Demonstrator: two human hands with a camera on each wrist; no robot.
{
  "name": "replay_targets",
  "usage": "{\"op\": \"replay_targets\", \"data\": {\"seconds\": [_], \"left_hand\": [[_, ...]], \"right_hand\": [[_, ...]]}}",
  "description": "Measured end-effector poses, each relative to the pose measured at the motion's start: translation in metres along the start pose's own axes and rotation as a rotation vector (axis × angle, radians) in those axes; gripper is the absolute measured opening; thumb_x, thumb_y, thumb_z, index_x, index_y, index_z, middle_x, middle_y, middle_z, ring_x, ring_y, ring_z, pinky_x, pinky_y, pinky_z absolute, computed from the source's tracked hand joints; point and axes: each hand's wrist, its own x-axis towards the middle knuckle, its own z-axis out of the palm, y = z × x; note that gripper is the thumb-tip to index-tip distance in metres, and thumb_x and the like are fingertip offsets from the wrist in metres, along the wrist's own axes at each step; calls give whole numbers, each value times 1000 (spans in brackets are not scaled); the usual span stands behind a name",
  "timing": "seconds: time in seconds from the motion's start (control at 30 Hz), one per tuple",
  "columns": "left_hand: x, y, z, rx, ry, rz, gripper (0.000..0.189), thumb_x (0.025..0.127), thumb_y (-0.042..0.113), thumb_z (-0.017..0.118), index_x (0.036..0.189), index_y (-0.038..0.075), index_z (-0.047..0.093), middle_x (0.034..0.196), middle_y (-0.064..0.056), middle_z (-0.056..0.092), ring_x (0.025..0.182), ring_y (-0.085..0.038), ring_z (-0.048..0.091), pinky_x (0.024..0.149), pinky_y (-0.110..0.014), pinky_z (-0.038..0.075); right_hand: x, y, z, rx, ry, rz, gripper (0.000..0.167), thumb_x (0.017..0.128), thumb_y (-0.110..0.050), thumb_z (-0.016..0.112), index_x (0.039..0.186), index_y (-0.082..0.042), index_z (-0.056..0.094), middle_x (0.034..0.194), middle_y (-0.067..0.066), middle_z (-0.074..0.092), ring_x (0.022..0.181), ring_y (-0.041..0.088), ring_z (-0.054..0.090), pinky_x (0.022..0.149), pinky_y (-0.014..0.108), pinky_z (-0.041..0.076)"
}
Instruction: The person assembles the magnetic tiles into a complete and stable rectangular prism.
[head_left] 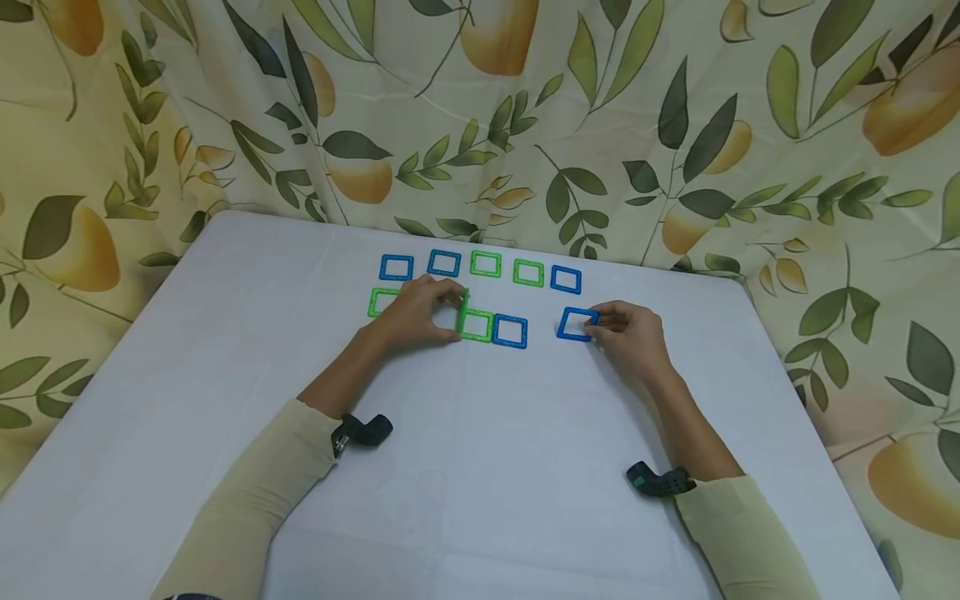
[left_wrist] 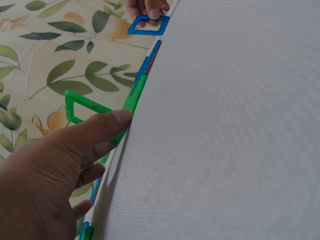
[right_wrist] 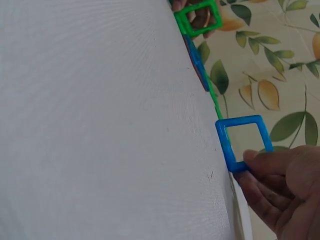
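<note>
My left hand [head_left: 408, 315] grips a green square frame tile [left_wrist: 85, 101] between thumb and fingers. The tile stands upright at the left side of a flat green frame tile [head_left: 477, 339]. Right beside that one, edge to edge, lies a blue frame tile [head_left: 510, 345]. Farther right, my right hand [head_left: 636, 337] pinches another blue square frame tile [right_wrist: 224, 145] by its right side, between thumb and fingers. This blue tile is tilted, with a gap between it and the flat blue one.
A back row holds blue tiles [head_left: 397, 277], green tiles [head_left: 486, 276] and a blue tile [head_left: 566, 291] at its right end. Another green tile [head_left: 372, 302] is partly hidden behind my left hand. A patterned curtain [head_left: 480, 125] hangs behind the white table [head_left: 480, 467].
</note>
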Motion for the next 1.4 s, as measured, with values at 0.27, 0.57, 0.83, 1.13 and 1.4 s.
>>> {"op": "replay_targets", "data": {"seconds": [0.27,0.57,0.83,1.13,1.4], "left_hand": [[-3,1,-1,1,1,-12,66,79,29,95,137,15,66,119,3,72,117,-19,51,106,-46,36],[0,0,0,-4,-4,-6,66,79,30,95,137,16,66,118,6,73,118,-18,51,106,-46,36],[-2,3,-1,1,1,-17,66,79,29,95,137,16,66,119,4,72,119,-19,51,107,-46,37],[-1,4,0,-3,1,-19,67,79,28,95,138,15,66,119,4,72,117,-18,51,106,-45,37],[-1,4,0,-10,-3,-13,66,79,27,95,137,16,66,119,5,73,118,-19,51,106,-45,37]], "right_hand": [[-3,-3,-3,-18,-27,16,23,94,-6,80,115,4,75,111,20,76,103,34,74,81,17,48],[-7,0,-9,0,-56,-19,25,97,-10,78,118,3,77,112,18,77,104,32,74,81,10,48],[-6,-7,-4,35,-43,-112,20,95,-7,79,112,2,78,108,16,78,102,32,76,81,9,49],[-8,-17,2,66,-41,-132,19,95,-4,78,112,4,78,108,17,78,100,32,76,80,10,52],[-10,-25,11,87,-69,-138,18,94,-4,79,111,2,79,107,15,78,98,30,76,79,12,53]]}}
